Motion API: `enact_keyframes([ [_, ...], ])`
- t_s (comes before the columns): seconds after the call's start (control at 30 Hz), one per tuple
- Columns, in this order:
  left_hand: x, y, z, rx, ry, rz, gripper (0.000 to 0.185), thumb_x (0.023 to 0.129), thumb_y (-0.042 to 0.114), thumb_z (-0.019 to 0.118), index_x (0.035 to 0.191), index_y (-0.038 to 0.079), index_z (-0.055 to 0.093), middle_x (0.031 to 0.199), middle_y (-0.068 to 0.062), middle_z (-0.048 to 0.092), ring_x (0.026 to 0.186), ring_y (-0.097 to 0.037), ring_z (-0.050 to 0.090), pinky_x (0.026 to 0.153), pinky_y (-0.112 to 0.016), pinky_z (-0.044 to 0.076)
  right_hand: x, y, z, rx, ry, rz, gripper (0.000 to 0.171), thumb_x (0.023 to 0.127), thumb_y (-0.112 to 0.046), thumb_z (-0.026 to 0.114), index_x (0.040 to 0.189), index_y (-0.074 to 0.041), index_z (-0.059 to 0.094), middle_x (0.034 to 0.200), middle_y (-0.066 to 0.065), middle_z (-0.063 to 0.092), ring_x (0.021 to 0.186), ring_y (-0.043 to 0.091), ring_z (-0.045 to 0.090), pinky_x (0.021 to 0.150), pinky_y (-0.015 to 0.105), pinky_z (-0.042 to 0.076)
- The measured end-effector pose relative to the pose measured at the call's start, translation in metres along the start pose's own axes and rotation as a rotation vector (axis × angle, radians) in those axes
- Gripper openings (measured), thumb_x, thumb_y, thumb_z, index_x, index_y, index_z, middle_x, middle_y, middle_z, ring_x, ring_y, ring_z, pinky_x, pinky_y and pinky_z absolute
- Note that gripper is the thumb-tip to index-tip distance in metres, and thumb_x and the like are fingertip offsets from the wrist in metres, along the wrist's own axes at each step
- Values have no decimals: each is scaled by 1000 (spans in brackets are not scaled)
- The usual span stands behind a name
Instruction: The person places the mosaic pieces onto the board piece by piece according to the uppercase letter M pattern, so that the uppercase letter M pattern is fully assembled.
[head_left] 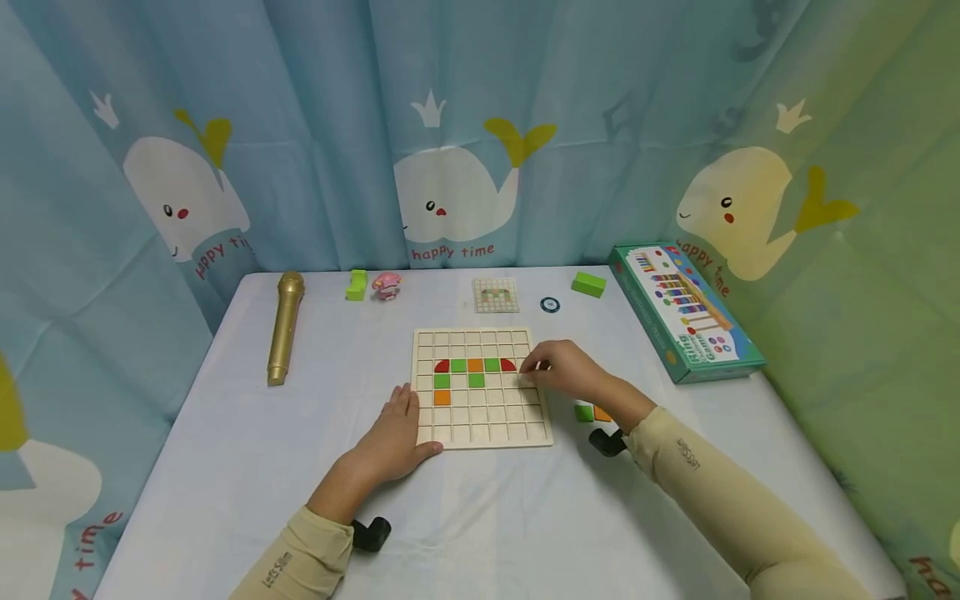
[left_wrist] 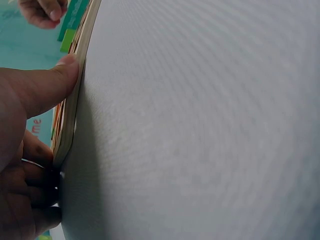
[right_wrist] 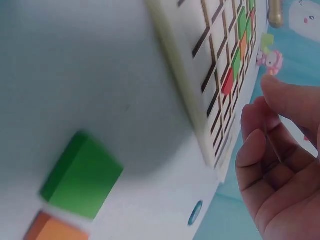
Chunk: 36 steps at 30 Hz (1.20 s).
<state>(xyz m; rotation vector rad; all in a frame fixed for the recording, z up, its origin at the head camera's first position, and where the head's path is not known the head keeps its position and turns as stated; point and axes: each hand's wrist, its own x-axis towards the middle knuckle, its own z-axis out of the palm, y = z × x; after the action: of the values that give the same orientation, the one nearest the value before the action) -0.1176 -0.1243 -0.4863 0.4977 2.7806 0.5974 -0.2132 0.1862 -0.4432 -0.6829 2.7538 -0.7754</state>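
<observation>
Left hand (head_left: 393, 433) lay flat against the grid board's (head_left: 480, 433) left edge, fingers straight, steadying it. Right hand (head_left: 562, 371) hovered at the board's right side, fingers loosely curled; whether they pinched a piece we could not tell. Eight pieces sat in cells; green block (head_left: 583, 412) and orange block (head_left: 602, 413) waited beside the board.

Wooden grid board (head_left: 482, 417) on a white table (head_left: 225, 450), red, green and orange tiles in its upper rows, left hand (head_left: 395, 437) flat against its left edge, right hand (head_left: 566, 372) curled over its right side, gold microphone (head_left: 284, 327) far left, game box (head_left: 682, 310) far right.
</observation>
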Motion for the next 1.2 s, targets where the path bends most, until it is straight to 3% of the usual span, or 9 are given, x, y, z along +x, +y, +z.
enact_keyframes([
  [0.57,0,-1,0,-12,2,1,93,95,41,70,150,-19,24,159,-36,17,150,-46,11,120,-52,19,-46,29,-16,4,0,16,12,91,-9,75,102,-5,77,94,-2,70,82,14,59,72,33,51],
  [1.0,0,-2,2,0,2,7,94,95,42,69,150,-18,23,159,-36,16,150,-46,11,120,-52,20,-66,40,-17,30,-56,127,17,87,-8,78,104,-4,77,97,3,71,81,15,56,68,32,49],
  [1.2,0,-2,3,-2,8,19,94,95,41,69,149,-19,24,159,-36,17,150,-46,11,119,-53,20,-75,50,-16,38,-56,120,19,84,-6,81,102,-6,77,97,3,70,81,15,59,69,32,51],
])
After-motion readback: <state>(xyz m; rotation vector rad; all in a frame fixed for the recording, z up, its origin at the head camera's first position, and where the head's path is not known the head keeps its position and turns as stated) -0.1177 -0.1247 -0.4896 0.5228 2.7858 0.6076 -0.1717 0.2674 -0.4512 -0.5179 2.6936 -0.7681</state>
